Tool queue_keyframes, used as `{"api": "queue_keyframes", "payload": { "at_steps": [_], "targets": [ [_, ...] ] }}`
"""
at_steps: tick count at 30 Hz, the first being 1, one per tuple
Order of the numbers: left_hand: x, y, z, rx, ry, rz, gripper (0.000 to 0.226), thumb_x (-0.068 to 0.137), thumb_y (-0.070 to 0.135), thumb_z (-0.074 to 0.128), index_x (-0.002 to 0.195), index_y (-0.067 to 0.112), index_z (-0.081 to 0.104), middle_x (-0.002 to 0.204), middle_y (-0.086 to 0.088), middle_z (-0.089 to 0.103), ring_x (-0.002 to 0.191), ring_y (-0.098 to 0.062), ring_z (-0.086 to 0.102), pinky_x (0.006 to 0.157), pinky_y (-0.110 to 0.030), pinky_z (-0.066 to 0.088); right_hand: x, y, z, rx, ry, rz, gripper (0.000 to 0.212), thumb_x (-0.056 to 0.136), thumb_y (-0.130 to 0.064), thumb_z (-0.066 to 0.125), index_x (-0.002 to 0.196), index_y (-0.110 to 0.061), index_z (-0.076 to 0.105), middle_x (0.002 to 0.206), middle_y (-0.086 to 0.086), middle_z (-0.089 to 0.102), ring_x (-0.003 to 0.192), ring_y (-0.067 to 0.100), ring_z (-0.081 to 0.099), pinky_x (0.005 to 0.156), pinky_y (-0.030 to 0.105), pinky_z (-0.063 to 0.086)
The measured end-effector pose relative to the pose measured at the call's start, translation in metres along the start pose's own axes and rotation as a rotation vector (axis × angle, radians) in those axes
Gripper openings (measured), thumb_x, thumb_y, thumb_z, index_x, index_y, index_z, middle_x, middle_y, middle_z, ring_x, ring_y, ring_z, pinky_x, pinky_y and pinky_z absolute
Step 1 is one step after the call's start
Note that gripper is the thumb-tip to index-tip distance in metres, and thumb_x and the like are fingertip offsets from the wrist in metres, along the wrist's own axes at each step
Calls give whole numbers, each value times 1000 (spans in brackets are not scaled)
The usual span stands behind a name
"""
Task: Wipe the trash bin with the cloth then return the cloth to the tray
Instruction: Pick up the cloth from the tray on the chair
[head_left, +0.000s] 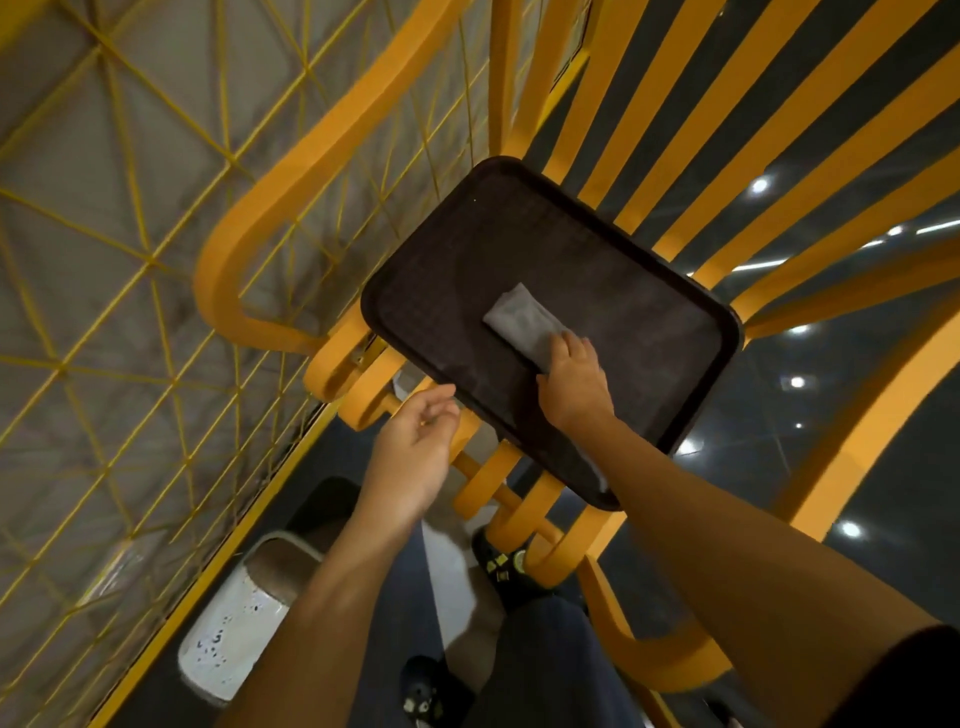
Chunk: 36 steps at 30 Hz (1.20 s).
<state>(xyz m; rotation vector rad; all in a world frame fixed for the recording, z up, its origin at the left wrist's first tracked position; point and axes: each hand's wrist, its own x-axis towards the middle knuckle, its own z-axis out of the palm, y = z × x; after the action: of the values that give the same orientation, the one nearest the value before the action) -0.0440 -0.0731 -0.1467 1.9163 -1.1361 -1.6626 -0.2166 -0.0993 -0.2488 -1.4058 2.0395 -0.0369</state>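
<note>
The right hand is reaching forward, its fingers curling down onto the near end of a folded grey cloth and gripping it. The cloth is lying flat near the middle of a dark tray, pointing away from the person at a slant. The left hand is hovering just beside the tray's near left edge, fingers loosely bent and holding nothing; whether it is touching the rim cannot be told.

The tray is resting on the orange slats of a chair, whose curved arm is bending round to the left. Yellow mesh is running along the left side. Down on the dark floor, at lower left and well apart from the tray, a white speckled bin is standing beside the person's legs. A black shoe with yellow charms is showing under the chair's front edge.
</note>
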Motion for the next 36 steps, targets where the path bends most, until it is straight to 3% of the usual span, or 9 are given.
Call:
{"api": "queue_keyframes", "payload": {
  "at_steps": [9, 12, 17, 20, 24, 27, 29, 33, 36],
  "targets": [
    [6, -14, 5, -55, -18, -17, 18, 94, 24, 49, 106, 36, 56, 106, 17, 58, 96, 5, 53, 76, -12, 40, 3, 14, 7, -303, 95, -166, 28, 91, -4, 43, 118, -1, 48, 117, 19, 52, 104, 33, 51, 90, 38, 42],
    [3, -15, 4, -69, -4, -18, 17, 94, 25, 49, 103, 37, 56, 108, 15, 59, 97, 1, 54, 74, -12, 39, -2, 14, -3, -55, 28, -113, 21, 92, -8, 43, 109, -1, 53, 109, 19, 55, 96, 33, 55, 79, 37, 44],
    [-6, -17, -1, -88, 25, -12, 20, 94, 22, 49, 109, 33, 57, 105, 17, 58, 94, 6, 53, 74, -10, 38, -20, -4, -27, 520, -213, 18, 33, 93, -15, 42, 124, -16, 53, 95, 6, 60, 79, 16, 58, 67, 29, 50],
    [-10, -17, -10, -119, 71, -22, 25, 93, 19, 50, 116, 25, 57, 104, 16, 58, 92, 5, 53, 75, -8, 40, -39, -23, -41, 863, -458, 90, 33, 90, -10, 38, 96, -27, 66, 89, 0, 65, 79, 14, 62, 66, 26, 52],
    [-21, -23, -29, -319, 221, -134, 32, 90, 25, 55, 122, 21, 51, 119, 1, 57, 110, -15, 54, 89, -28, 41, -65, -52, -41, 1139, -721, 69, 32, 85, -5, 32, 86, -9, 63, 86, 11, 58, 75, 20, 54, 67, 30, 42],
    [-38, -34, -48, -573, 242, -157, 43, 87, 29, 57, 128, 22, 46, 114, 0, 62, 99, -10, 63, 75, -22, 49, -82, -77, -32, 1186, -873, 71, 30, 84, -5, 29, 101, -2, 53, 98, 17, 47, 78, 21, 49, 68, 29, 39],
    [-50, -44, -62, -777, 205, -150, 49, 84, 27, 58, 131, 22, 43, 115, -2, 62, 96, -9, 64, 72, -23, 52, -94, -94, -25, 1211, -973, 59, 30, 85, -11, 34, 101, 2, 57, 97, 17, 57, 79, 20, 58, 67, 28, 46],
    [-76, -75, -88, -1113, 167, -121, 48, 77, 21, 59, 124, 11, 52, 106, -7, 67, 94, -16, 67, 74, -27, 56, -123, -124, -4, 1104, -1140, -69, 40, 89, -40, 42, 106, -12, 65, 95, 2, 70, 90, 15, 67, 73, 22, 54],
    [-100, -107, -104, -1224, 218, -85, 44, 74, 20, 62, 116, 6, 56, 100, -10, 70, 91, -19, 68, 71, -28, 58, -142, -139, 22, 981, -1120, -151, 38, 85, -27, 55, 113, -2, 57, 95, 8, 66, 85, 17, 65, 72, 23, 54]
  ]
}}
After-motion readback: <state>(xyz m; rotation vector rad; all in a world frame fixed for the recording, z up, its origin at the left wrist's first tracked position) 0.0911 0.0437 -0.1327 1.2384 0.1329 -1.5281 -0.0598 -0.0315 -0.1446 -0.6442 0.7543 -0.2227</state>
